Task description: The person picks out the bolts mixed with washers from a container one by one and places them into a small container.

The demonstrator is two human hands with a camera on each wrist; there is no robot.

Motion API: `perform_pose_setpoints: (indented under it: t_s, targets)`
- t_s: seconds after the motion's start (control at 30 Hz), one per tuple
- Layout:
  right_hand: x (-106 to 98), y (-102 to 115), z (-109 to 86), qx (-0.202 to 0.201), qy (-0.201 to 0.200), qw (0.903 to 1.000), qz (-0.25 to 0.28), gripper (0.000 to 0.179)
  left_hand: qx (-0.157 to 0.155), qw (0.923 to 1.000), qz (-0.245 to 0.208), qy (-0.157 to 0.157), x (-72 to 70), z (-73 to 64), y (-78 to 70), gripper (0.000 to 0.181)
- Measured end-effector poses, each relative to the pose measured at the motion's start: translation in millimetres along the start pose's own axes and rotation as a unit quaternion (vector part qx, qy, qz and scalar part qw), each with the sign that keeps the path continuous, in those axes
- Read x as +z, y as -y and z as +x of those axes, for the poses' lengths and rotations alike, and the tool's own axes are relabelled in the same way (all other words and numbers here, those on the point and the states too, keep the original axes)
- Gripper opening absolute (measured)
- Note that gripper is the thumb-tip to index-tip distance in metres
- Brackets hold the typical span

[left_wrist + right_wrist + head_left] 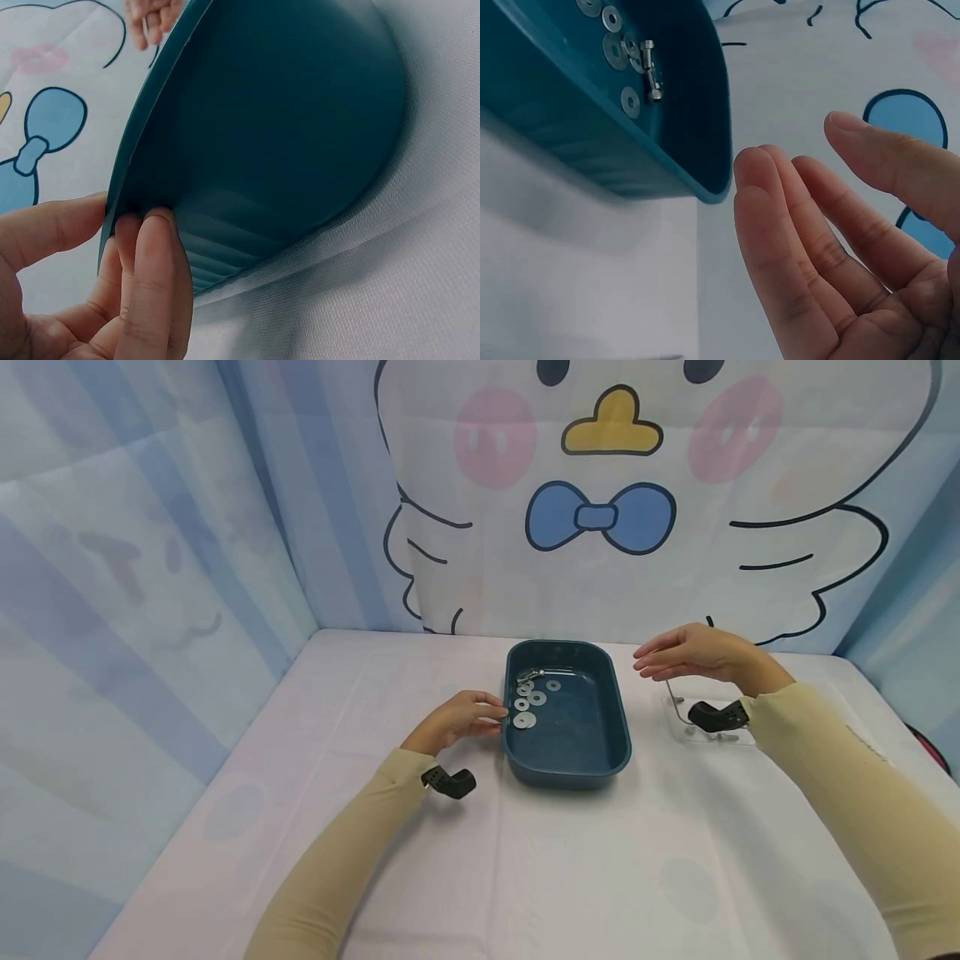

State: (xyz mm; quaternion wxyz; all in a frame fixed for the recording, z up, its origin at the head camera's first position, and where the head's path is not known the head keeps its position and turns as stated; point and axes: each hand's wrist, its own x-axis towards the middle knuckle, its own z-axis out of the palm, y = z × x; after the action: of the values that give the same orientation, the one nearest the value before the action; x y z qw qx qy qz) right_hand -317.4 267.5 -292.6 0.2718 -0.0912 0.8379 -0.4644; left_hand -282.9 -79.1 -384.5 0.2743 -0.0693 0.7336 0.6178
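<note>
A dark teal tray (577, 727) stands on the table, holding several flat washers (525, 720) along its left side. Silver bolts (651, 71) lie near its far end. My left hand (467, 718) pinches the tray's left rim (154, 82), thumb on the inner side and fingers against the outer wall. To the right of the tray, my right hand (693, 653) hovers with fingers extended and thumb apart. In the right wrist view nothing lies between those fingers (761, 225). Below the right hand is a clear plate (731, 739) with small metal parts on it, partly hidden by the wrist.
A pale cloth (450, 877) covers the table. Behind it hangs a curtain (480, 585) with a cartoon figure, and another curtain (150, 652) closes off the left side. Black wrist cameras (450, 782) are strapped to both wrists.
</note>
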Motion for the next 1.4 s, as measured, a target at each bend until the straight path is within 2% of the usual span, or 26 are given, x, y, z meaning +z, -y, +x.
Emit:
perform_pose_setpoints:
  t_s: [0.27,0.43,0.73,1.23,1.4]
  targets:
    - [26,13,29.6,0.002,0.005,1.0000,-0.002,0.050,0.002,1.0000,-0.003,0.003,-0.2,-0.1,0.1,0.029]
    - [41,22,43.9,0.005,0.018,0.9998,0.007,0.048,0.003,1.0000,-0.003,0.003,-0.3,0.2,0.9,0.028]
    - [63,22,73.1,0.007,0.024,0.9997,0.006,0.044,0.007,1.0000,-0.005,0.004,-0.8,0.0,0.8,0.028]
    - [95,19,104.7,0.046,-0.018,0.9976,0.049,0.038,0.015,0.9999,-0.002,0.006,-1.3,-0.9,2.8,0.028]
    - [101,21,111.2,0.054,-0.014,0.9966,0.060,0.040,0.012,0.9999,-0.005,0.007,-1.5,-0.4,3.3,0.028]
